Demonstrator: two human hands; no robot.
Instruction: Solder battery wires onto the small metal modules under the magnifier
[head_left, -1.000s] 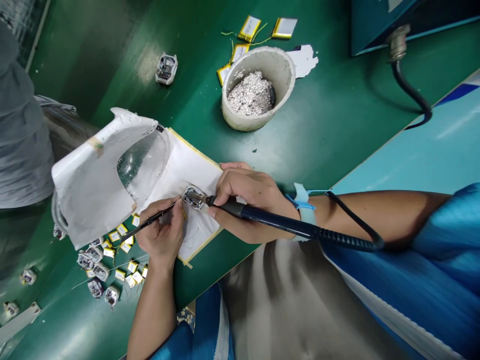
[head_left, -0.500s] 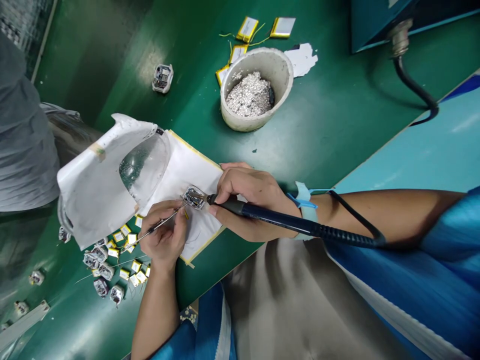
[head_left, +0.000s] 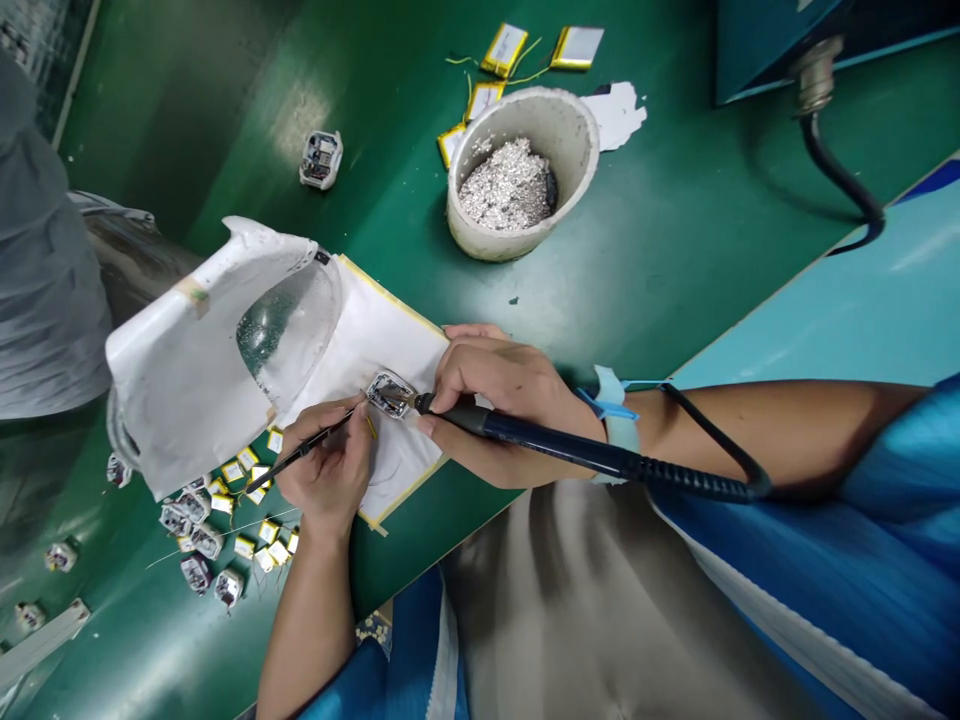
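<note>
My right hand [head_left: 510, 400] is closed round a soldering iron [head_left: 555, 443], whose tip reaches into a small open device case [head_left: 390, 394] with a circuit board inside. On the other side of the case, my left hand [head_left: 326, 455] is closed in a pinch on dark tweezers [head_left: 307, 445]. The tweezers' front end is at the case's edge, partly hidden by my fingers. White paper [head_left: 405, 455] edged with yellow tape lies beneath the case. A yellow scrap [head_left: 371, 427] shows beside my left fingertips.
A white shield with a clear window [head_left: 187, 360] stands left of the paper. Several yellow-edged battery packs [head_left: 268, 532] and opened cases [head_left: 196, 572] lie below it. A pot of metal shavings [head_left: 517, 230] stands beyond my right hand; a blue box [head_left: 757, 60] with a cable is at upper right.
The tweezers in my left hand have turned slightly and now look darker. The iron stays at the case. The whole view has shifted a little.
</note>
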